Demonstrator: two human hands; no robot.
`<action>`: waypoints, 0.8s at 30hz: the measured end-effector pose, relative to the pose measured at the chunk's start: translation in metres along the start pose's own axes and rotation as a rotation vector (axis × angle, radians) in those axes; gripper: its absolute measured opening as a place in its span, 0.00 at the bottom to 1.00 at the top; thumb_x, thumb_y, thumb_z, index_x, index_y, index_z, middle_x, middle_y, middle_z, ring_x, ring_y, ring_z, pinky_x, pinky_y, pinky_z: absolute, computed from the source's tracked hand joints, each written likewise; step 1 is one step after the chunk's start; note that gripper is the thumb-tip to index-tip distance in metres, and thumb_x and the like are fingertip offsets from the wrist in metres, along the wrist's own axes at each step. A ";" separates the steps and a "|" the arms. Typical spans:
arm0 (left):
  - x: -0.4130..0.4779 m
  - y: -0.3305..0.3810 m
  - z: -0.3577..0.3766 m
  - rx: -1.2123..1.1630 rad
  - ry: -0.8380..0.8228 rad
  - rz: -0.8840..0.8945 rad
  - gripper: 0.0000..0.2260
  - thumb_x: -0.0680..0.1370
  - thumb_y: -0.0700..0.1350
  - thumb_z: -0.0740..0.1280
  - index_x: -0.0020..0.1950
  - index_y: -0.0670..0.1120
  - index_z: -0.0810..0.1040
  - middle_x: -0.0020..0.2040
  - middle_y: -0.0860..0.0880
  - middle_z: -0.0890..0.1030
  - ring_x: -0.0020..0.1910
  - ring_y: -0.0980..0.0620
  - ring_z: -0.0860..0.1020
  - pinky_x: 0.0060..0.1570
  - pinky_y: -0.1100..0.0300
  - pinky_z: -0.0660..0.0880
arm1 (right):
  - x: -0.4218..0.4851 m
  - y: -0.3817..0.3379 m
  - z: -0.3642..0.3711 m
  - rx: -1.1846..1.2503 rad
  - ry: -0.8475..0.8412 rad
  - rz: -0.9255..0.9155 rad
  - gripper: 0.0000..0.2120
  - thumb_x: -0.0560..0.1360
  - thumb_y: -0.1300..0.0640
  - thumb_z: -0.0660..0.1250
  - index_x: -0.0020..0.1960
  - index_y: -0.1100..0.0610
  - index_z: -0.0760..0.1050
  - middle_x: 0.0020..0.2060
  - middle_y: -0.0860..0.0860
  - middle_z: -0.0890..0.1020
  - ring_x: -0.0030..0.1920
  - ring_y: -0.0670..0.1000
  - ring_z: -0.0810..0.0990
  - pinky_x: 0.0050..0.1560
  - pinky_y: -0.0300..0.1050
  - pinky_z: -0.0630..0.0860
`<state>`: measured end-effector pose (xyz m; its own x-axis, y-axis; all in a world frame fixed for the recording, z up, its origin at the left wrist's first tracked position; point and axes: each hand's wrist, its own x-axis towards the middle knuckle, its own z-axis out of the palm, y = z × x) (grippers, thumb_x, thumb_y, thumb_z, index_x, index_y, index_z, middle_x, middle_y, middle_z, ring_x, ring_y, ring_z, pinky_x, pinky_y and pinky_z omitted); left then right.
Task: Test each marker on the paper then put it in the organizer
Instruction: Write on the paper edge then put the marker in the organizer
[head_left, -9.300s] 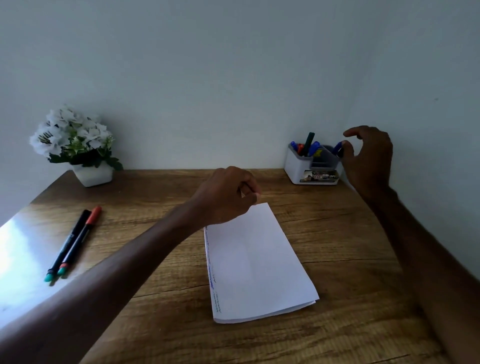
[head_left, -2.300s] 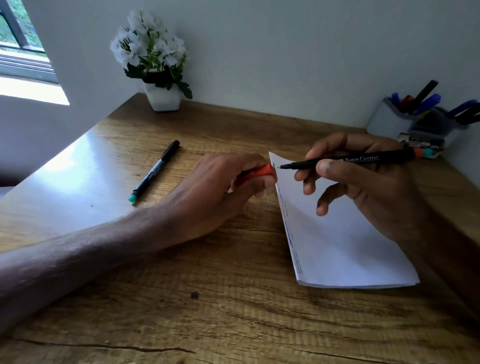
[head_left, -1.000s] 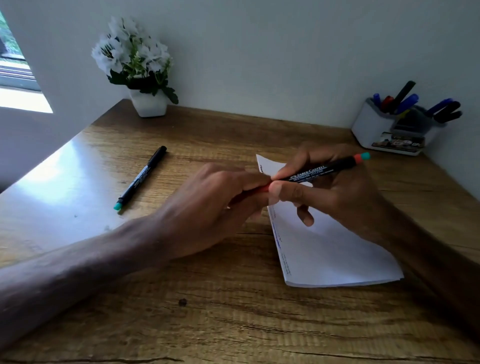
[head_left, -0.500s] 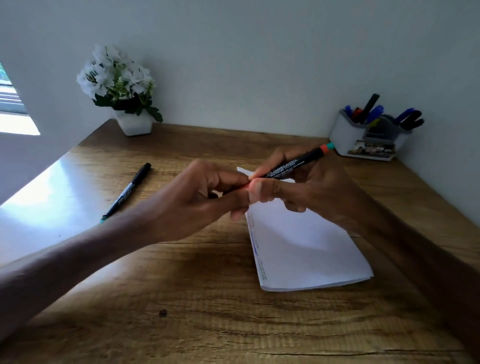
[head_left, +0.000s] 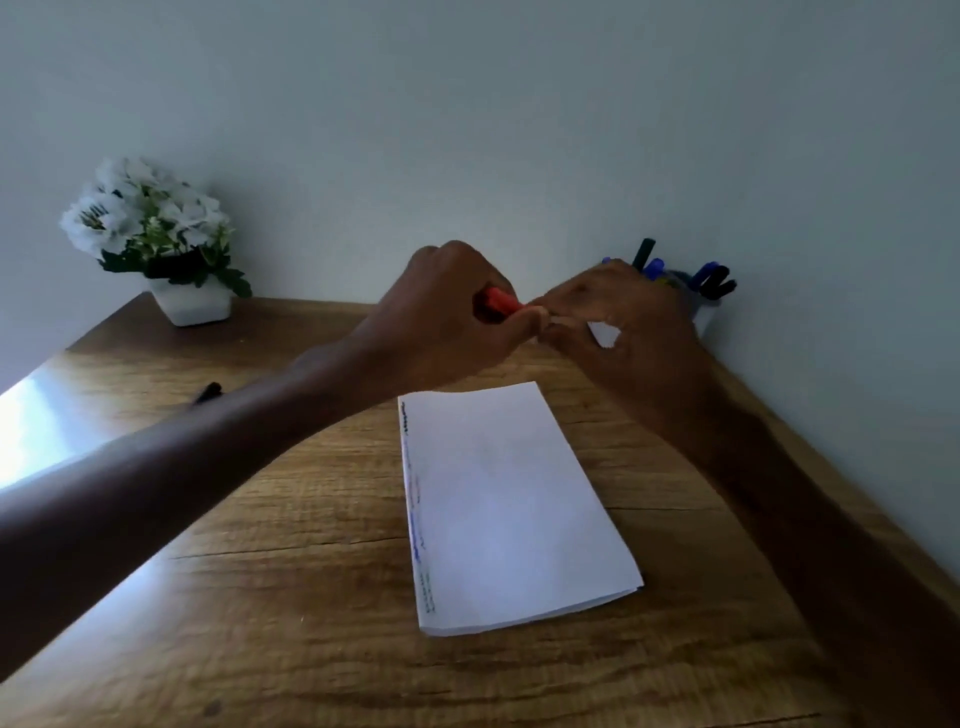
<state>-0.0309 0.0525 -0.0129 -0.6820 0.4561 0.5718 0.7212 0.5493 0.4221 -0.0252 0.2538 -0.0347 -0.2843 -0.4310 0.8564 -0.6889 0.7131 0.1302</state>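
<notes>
red-capped marker (head_left: 500, 303) raised above desk (head_left: 291, 597), beyond paper (head_left: 514, 509) | left hand (head_left: 447, 322) curled round its red end | right hand (head_left: 623, 325) pinching the cap's tip, barrel hidden | organizer (head_left: 705, 318) behind right hand: black and blue markers (head_left: 712, 278) upright

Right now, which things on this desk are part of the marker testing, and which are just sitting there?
In the job: red cap gripped by the left hand, right hand meeting it, paper, organizer, black marker on the desk.
Just lying about: flower pot.
</notes>
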 end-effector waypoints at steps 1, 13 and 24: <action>0.004 0.004 0.004 -0.045 0.023 -0.005 0.12 0.76 0.57 0.73 0.44 0.49 0.88 0.31 0.51 0.84 0.29 0.51 0.80 0.31 0.55 0.74 | -0.001 0.008 -0.008 -0.025 -0.050 0.083 0.12 0.82 0.55 0.63 0.47 0.57 0.84 0.40 0.49 0.85 0.39 0.48 0.81 0.48 0.34 0.75; -0.005 -0.020 0.064 0.010 -0.289 -0.031 0.04 0.77 0.47 0.73 0.50 0.51 0.87 0.45 0.58 0.85 0.38 0.65 0.79 0.36 0.71 0.71 | 0.008 0.127 -0.080 -0.101 0.198 0.677 0.19 0.75 0.60 0.72 0.63 0.57 0.71 0.45 0.49 0.84 0.42 0.45 0.84 0.44 0.25 0.75; -0.003 -0.026 0.060 -0.055 -0.299 -0.029 0.04 0.78 0.46 0.72 0.50 0.50 0.87 0.43 0.59 0.85 0.38 0.65 0.79 0.36 0.73 0.71 | -0.013 0.180 -0.041 -0.211 -0.007 0.715 0.11 0.80 0.60 0.68 0.61 0.58 0.72 0.51 0.60 0.84 0.49 0.57 0.85 0.50 0.54 0.83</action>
<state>-0.0553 0.0787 -0.0674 -0.7017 0.6315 0.3298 0.7011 0.5298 0.4772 -0.1179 0.4102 -0.0014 -0.6198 0.1751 0.7650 -0.1920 0.9113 -0.3642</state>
